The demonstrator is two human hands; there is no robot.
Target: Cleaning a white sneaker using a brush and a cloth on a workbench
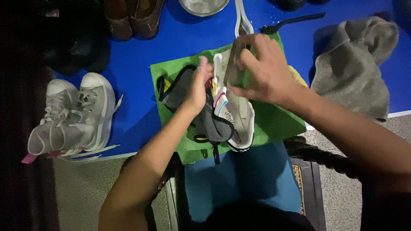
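Note:
A grey and white sneaker [222, 117] with coloured stripes lies on its side on a green cloth [274, 122] on the blue table [137, 85]. My left hand [198, 85] presses flat against the shoe's grey upper near the toe. My right hand [261, 68] grips the toe end, fingers curled over a green rag pressed on the white sole. The sole faces right.
A pair of pale grey high-top sneakers [75, 115] stands at the table's left edge. Brown shoes [132, 17] and a metal bowl [203, 6] sit at the back. A black brush [291, 21] and a crumpled grey towel [355, 64] lie right. A wooden chair [312, 162] is below.

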